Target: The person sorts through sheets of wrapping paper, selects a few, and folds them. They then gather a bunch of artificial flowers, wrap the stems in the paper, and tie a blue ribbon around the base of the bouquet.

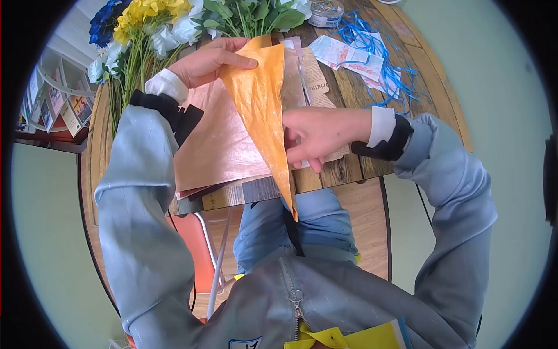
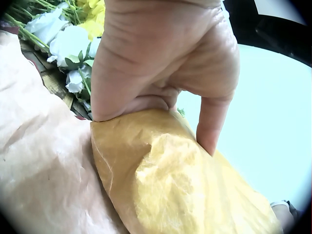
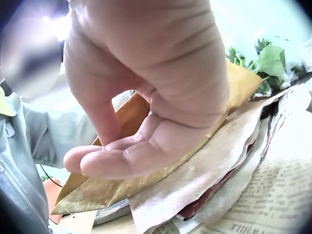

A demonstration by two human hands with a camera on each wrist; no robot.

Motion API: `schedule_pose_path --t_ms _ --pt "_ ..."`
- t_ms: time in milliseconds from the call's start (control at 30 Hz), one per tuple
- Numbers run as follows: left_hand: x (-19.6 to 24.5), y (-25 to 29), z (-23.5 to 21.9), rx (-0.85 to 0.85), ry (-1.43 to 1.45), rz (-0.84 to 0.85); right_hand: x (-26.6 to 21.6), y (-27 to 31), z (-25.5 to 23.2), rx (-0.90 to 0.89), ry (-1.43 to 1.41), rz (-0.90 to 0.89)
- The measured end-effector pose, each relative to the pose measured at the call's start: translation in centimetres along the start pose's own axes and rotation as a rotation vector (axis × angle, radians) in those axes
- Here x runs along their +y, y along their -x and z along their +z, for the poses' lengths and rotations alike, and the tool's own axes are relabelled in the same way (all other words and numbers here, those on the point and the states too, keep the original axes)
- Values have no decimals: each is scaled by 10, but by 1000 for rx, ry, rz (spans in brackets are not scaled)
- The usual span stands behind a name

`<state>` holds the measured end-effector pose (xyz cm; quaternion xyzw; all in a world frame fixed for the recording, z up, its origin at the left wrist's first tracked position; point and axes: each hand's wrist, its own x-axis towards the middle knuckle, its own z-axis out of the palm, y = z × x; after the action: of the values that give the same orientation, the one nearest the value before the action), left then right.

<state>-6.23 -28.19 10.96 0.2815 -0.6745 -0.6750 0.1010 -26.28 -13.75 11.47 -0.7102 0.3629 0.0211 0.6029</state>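
Grey jacket sleeves (image 1: pixel 139 192) frame a round wooden counter (image 1: pixel 360 168) over pale floor. Above it, orange paper (image 1: pixel 261 99) runs lengthwise, narrow tip toward the person. Right hand (image 1: pixel 317 136) fingers clamp its edge; left hand (image 1: pixel 206 61) pinches the wide far end. Flowers (image 1: pixel 151 29) lie beyond.

The head camera looks steeply down from above at the round wooden table (image 1: pixel 349 93) and the person's lap. Each wrist camera sits very close behind its own hand — left hand (image 2: pixel 161 58), right hand (image 3: pixel 146 97) — and all three views share the orange paper (image 1: pixel 261 99).
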Motion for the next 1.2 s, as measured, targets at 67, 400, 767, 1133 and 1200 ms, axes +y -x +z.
schedule_pose_path --t_ms 67,400,767,1133,1200 --pt "0 0 0 17 -11 -6 1 -1 0 -50 4 15" --pt "0 1 -1 22 -17 -2 -6 -2 -5 -356 235 136" --pt "0 -3 -3 30 -66 11 8 -16 8 -320 78 295" --pt "0 -3 -6 42 -8 1 12 -18 -20 141 7 206" --pt "-1 -3 -6 42 -1 7 13 -20 -27 199 -8 180"
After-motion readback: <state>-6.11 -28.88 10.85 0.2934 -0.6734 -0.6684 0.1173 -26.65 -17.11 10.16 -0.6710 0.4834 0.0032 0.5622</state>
